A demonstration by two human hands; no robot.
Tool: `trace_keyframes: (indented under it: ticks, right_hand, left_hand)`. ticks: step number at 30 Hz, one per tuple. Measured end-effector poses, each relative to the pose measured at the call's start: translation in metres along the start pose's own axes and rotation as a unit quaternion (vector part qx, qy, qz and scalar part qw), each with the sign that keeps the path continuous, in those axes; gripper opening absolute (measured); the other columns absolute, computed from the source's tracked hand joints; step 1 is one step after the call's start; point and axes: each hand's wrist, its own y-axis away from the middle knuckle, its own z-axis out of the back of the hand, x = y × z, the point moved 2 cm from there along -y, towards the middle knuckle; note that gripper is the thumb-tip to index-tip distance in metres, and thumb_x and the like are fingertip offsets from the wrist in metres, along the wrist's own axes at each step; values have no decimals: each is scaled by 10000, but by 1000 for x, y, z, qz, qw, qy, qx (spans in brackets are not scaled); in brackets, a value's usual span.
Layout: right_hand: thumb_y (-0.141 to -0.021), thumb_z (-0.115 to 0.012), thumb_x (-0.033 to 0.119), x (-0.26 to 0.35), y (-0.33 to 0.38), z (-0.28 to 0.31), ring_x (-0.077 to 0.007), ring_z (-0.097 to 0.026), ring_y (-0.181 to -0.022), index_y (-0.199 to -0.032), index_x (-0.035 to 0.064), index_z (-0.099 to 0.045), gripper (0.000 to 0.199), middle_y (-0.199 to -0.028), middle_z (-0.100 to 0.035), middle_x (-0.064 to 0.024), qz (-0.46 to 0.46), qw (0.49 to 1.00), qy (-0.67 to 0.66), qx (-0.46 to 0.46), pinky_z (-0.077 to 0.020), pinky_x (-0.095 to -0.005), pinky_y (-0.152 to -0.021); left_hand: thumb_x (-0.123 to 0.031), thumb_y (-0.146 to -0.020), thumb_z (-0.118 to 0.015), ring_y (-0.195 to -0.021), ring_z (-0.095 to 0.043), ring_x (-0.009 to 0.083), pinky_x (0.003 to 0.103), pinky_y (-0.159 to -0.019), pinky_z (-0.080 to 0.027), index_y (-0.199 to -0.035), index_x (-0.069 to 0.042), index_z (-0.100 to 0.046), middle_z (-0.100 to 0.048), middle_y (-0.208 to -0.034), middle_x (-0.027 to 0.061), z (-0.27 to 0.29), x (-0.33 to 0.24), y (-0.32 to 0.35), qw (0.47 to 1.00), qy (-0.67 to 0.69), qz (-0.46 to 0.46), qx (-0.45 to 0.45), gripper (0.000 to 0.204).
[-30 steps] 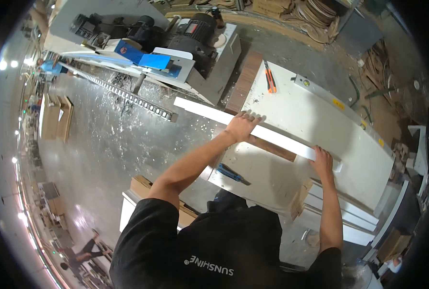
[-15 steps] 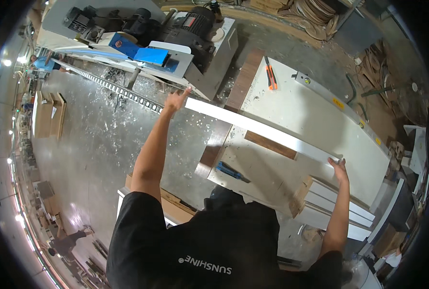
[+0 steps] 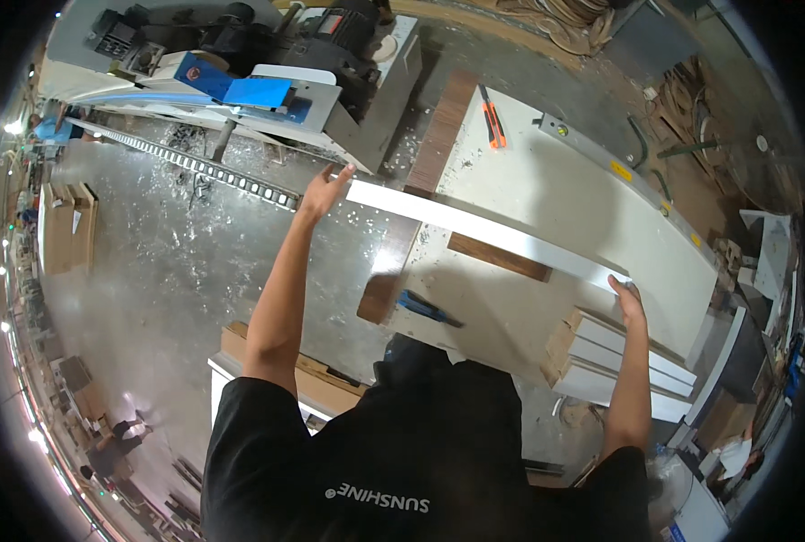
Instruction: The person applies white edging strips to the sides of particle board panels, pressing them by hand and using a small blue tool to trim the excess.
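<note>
A long, narrow white board (image 3: 483,232) spans the worktable at a slant, its left end reaching past the table's edge. My left hand (image 3: 324,193) grips that end, thumb and fingers around it. At the opposite end, my right hand (image 3: 629,298) holds the board near its tip. Beneath and beside it lies a short brown wood strip (image 3: 500,256). An orange-and-black utility knife (image 3: 493,126) rests beyond the board, and a blue cutter (image 3: 428,308) lies on the near side. The grip surfaces under both hands are partly hidden.
A machine with a blue guard (image 3: 258,92) and motors stands far left, with a chain conveyor (image 3: 186,161) beside it. A spirit level (image 3: 619,172) lies along the table's far edge. Several white-faced boards (image 3: 632,357) are stacked near my right forearm. Other people (image 3: 113,452) are in the distance.
The whole view has shifted, moving the table and machine left and up in the picture. Both hands still hold the board, at nearly the same slant.
</note>
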Motion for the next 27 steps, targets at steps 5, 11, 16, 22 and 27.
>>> trace_keyframes:
  ticks: [5, 11, 16, 22, 27]
  right_hand:
    - [-932, -849, 593, 24, 31, -29, -284, -475, -1543, -1628, -61, -463, 1030, -1624, -559, -173, 17, 1000, -22, -9, -337, -420, -1299]
    - [-983, -796, 589, 44, 29, -36, -309, -428, -1591, -1649, -89, -389, 1034, -1687, -475, -212, 24, 999, -21, 35, -337, -441, -1321]
    - [-999, -764, 617, 18, 28, -16, -339, -388, -1610, -1635, -138, -346, 1073, -1700, -421, -265, -5, 1000, -10, 20, -319, -433, -1351]
    - [-967, -804, 620, 27, 44, -33, -394, -454, -1553, -1601, -160, -369, 1096, -1641, -462, -304, 18, 999, -45, 20, -363, -441, -1325]
    - [-956, -816, 624, 38, 43, -32, -370, -502, -1511, -1599, -139, -393, 1084, -1625, -493, -251, -3, 996, -26, 86, -373, -424, -1318]
  left_hand:
    - [-932, -836, -660, -1439, -599, 461, 467, -1208, -460, -1585, 130, -494, -639, -1474, 373, -7, -1, -8, 998, -27, 3, -49, 1310]
    - [-959, -839, -612, -1417, -618, 463, 473, -1200, -461, -1533, 129, -558, -663, -1437, 372, 10, 29, -22, 990, -94, -14, -100, 1292]
    - [-886, -874, -670, -1411, -617, 466, 484, -1195, -450, -1452, 100, -654, -686, -1425, 344, -17, 6, -19, 997, -65, 0, -39, 1143]
    - [-838, -892, -722, -1308, -660, 309, 413, -1120, -505, -1447, 72, -674, -719, -1360, 238, -12, 16, -18, 999, -13, 22, -20, 1067]
    - [-806, -887, -761, -1305, -643, 344, 452, -1140, -509, -1513, 111, -580, -660, -1400, 229, 14, 31, -21, 998, 53, 7, 45, 1125]
